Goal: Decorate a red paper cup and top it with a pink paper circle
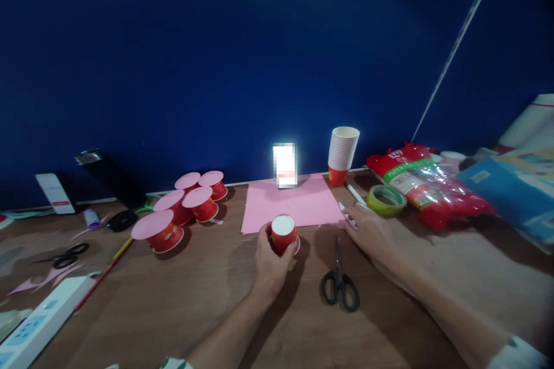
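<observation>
My left hand [272, 262] is closed around a red paper cup [284, 236], which is upside down with its white base facing up. My right hand [370, 230] reaches to the right edge of the pink paper [289, 207], its fingers closed at a narrow white piece [347, 216] whose kind I cannot make out. Black-handled scissors [339, 285] lie between my forearms, blades pointing away from me. At the left stand several upturned red cups [167, 237] with pink paper discs [153, 224] on top.
Behind my right hand rises a stack of paper cups [343, 150]. Further right are a yellow-green tape roll [386, 200], a red plastic bag [428, 184] and a blue package [511, 184]. A lit phone [285, 165] stands against the blue partition. A power strip [41, 317] and second scissors [64, 256] lie left.
</observation>
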Available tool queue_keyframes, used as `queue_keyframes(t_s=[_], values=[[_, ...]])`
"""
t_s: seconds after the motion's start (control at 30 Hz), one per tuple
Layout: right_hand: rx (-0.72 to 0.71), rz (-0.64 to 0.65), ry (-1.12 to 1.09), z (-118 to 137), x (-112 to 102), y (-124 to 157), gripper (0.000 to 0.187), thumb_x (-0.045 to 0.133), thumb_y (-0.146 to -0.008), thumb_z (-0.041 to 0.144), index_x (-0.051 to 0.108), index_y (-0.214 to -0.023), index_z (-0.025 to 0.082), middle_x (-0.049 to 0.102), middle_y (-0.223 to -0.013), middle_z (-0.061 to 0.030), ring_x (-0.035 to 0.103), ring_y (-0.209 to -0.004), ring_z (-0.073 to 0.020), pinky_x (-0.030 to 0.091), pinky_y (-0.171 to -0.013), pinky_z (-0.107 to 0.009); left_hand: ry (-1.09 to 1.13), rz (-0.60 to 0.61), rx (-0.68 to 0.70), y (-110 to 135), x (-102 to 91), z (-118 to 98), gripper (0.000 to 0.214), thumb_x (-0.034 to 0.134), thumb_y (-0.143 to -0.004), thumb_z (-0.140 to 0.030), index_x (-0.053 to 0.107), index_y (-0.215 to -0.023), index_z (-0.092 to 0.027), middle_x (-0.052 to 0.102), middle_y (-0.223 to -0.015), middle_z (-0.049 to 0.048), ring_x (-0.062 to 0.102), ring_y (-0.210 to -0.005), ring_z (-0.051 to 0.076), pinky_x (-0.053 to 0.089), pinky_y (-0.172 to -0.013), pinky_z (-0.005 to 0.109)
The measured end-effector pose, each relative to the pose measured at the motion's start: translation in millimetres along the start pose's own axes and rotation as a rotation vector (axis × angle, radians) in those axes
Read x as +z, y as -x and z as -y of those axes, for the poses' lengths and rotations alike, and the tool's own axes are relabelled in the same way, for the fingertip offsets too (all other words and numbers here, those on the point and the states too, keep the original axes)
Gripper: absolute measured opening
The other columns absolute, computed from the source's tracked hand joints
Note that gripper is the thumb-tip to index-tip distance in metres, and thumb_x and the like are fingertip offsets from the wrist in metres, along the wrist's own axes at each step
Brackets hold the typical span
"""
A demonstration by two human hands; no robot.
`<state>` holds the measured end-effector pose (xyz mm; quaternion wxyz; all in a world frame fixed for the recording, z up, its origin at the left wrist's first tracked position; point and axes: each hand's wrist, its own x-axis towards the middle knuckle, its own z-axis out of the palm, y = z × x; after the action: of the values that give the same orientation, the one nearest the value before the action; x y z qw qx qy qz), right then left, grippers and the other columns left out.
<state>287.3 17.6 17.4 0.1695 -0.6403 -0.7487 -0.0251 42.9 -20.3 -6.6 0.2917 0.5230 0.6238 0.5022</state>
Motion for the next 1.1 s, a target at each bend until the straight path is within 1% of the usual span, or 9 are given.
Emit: queue_keyframes(t_s=[0.1,0.17,0.27,0.4,0.53,0.67,0.8,0.97,1.1], values=[[-0.113,0.129,-0.097,13.0,-0.1,-15.1,0.022,0.051,-0.091,0.024,0.065,-0.107,0.016,0.070,-0.101,-0.0083,0.065,-0.086,-0.0186,0.044,-0.073,-0.026,-0.025,0.011,0.012,-0.6,-0.3,2.2,0.062,0.072,-0.067,-0.032,0.047,-0.122,-0.015,0.060,-0.120,0.0153,0.059,-0.109,0.027,0.046,-0.095,0.043],[-0.153,0.167,-0.100,23.0,2.2,-28.4,0.022,0.053,-0.091,0.025,0.066,-0.107,0.018,0.070,-0.104,-0.0065,0.065,-0.090,-0.0176,0.044,-0.077,-0.024,-0.039,0.014,0.017,-1.0,-0.7,3.3,0.064,0.072,-0.068,-0.032,0.046,-0.123,-0.015,0.059,-0.121,0.0161,0.058,-0.110,0.028,0.045,-0.096,0.044],[-0.171,0.199,-0.069,38.3,8.8,-48.2,0.025,0.054,-0.090,0.025,0.066,-0.112,0.019,0.069,-0.110,-0.0077,0.063,-0.097,-0.0197,0.044,-0.082,-0.026,-0.027,0.014,0.028,-1.3,-0.9,3.8,0.063,0.071,-0.068,-0.031,0.046,-0.123,-0.015,0.059,-0.121,0.0161,0.058,-0.110,0.028,0.046,-0.095,0.045],[-0.146,0.224,-0.006,52.7,19.2,-64.2,0.024,0.053,-0.091,0.026,0.069,-0.108,0.018,0.068,-0.109,-0.0113,0.062,-0.099,-0.0228,0.044,-0.080,-0.028,-0.007,0.007,0.048,-1.4,-0.3,3.8,0.059,0.071,-0.068,-0.031,0.048,-0.121,-0.015,0.060,-0.119,0.0152,0.058,-0.108,0.027,0.046,-0.095,0.044],[-0.117,0.254,0.042,57.2,22.8,-66.5,0.022,0.050,-0.093,0.027,0.070,-0.101,0.019,0.068,-0.106,-0.0108,0.062,-0.098,-0.0224,0.043,-0.077,-0.027,0.011,-0.001,0.058,-1.5,0.3,3.2,0.058,0.071,-0.068,-0.029,0.048,-0.119,-0.016,0.061,-0.118,0.0138,0.059,-0.107,0.026,0.045,-0.095,0.044],[-0.108,0.277,0.076,59.8,20.2,-64.9,0.023,0.047,-0.095,0.026,0.068,-0.100,0.017,0.067,-0.106,-0.0116,0.063,-0.098,-0.0222,0.043,-0.077,-0.027,-0.004,0.001,0.061,-1.2,0.2,1.2,0.057,0.071,-0.068,-0.030,0.049,-0.118,-0.015,0.061,-0.118,0.0142,0.059,-0.107,0.026,0.046,-0.094,0.043],[-0.133,0.292,0.101,62.6,19.8,-65.0,0.024,0.043,-0.097,0.023,0.065,-0.102,0.013,0.065,-0.109,-0.0152,0.061,-0.101,-0.0235,0.043,-0.079,-0.028,-0.003,0.001,0.065,-0.5,0.1,-0.3,0.057,0.072,-0.068,-0.031,0.049,-0.118,-0.016,0.062,-0.116,0.0133,0.060,-0.105,0.026,0.047,-0.093,0.043],[-0.153,0.274,0.095,59.8,22.1,-62.7,0.027,0.038,-0.098,0.020,0.062,-0.102,0.009,0.065,-0.106,-0.0184,0.060,-0.100,-0.0246,0.042,-0.080,-0.029,-0.003,-0.016,0.056,-0.4,-0.4,-1.3,0.056,0.072,-0.067,-0.031,0.050,-0.117,-0.016,0.062,-0.116,0.0137,0.060,-0.106,0.027,0.046,-0.093,0.044],[-0.152,0.252,0.065,53.8,21.3,-58.6,0.025,0.040,-0.097,0.021,0.062,-0.102,0.011,0.065,-0.105,-0.0160,0.060,-0.098,-0.0229,0.041,-0.078,-0.027,-0.019,-0.002,0.059,-0.6,-0.2,-0.4,0.059,0.071,-0.068,-0.031,0.048,-0.120,-0.015,0.061,-0.118,0.0150,0.059,-0.107,0.027,0.046,-0.094,0.045]])
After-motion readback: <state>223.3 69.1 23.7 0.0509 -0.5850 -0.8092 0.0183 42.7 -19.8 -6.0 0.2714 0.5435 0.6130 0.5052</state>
